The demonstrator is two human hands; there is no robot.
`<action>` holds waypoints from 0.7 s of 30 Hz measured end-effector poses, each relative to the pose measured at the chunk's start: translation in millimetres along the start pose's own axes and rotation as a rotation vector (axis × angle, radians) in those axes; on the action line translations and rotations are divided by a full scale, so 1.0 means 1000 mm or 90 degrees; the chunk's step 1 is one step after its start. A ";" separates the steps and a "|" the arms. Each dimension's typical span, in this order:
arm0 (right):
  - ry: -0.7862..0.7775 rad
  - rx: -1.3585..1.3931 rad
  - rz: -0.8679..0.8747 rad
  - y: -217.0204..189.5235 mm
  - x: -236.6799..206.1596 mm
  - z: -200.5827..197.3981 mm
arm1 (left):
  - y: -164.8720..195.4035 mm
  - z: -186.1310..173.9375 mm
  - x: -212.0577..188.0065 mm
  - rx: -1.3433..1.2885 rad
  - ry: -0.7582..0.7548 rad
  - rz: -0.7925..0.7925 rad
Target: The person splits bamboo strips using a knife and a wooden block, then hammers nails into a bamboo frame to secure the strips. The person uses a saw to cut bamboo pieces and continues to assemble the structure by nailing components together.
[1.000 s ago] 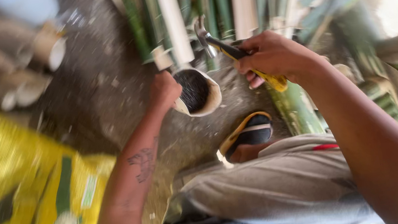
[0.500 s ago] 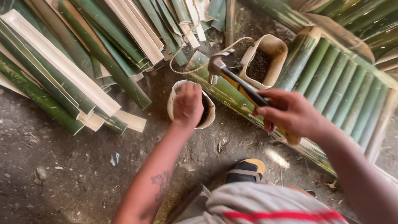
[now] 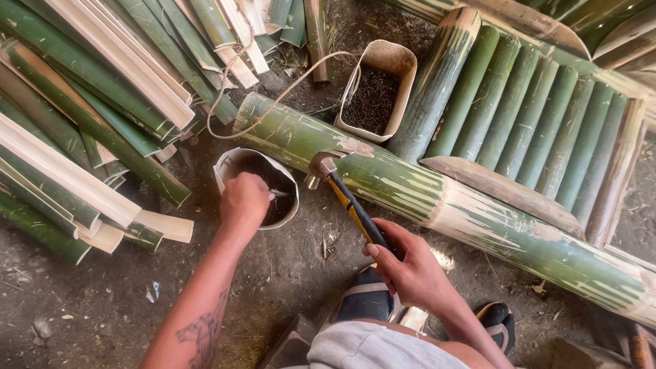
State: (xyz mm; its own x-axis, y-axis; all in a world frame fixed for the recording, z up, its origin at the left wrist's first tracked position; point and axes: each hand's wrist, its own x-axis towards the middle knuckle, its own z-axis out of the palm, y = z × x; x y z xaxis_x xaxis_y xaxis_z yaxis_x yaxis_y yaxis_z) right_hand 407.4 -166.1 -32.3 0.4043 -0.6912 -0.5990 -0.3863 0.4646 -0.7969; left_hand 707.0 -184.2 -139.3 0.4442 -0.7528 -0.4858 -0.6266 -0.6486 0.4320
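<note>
My left hand reaches into a round white tub of dark nails on the dirt floor, fingers closed over the contents; whether it holds a nail is hidden. My right hand grips the yellow-and-black handle of a claw hammer, whose steel head rests near a thick green bamboo pole lying diagonally. A second, squarish cream tub filled with dark nails stands just behind the pole.
Split green and pale bamboo strips are piled at upper left. A panel of bamboo halves lies at right behind the pole. A cord loops over the pole. My sandalled feet rest on the dirt floor.
The view has swung down and left across the floor. My left hand has gone deeper into the round tub. The hammer has dropped lower, its head now beside the thick pole.
</note>
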 end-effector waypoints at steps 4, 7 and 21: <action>-0.021 0.065 -0.014 0.009 0.002 0.005 | -0.001 -0.002 -0.016 -0.014 0.046 0.004; -0.032 0.076 -0.003 0.013 0.004 0.003 | 0.003 0.006 -0.012 -0.084 0.042 0.054; 0.023 0.082 0.007 0.018 -0.012 -0.038 | 0.023 0.027 0.021 0.207 -0.065 0.057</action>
State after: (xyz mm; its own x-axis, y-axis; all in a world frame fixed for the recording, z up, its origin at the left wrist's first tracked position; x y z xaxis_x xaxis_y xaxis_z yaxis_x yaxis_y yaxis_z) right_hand 363.9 -170.9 -36.2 0.3699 -0.7037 -0.6065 -0.2801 0.5380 -0.7951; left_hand 684.4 -212.1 -159.6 0.3229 -0.7793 -0.5371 -0.8386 -0.4986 0.2194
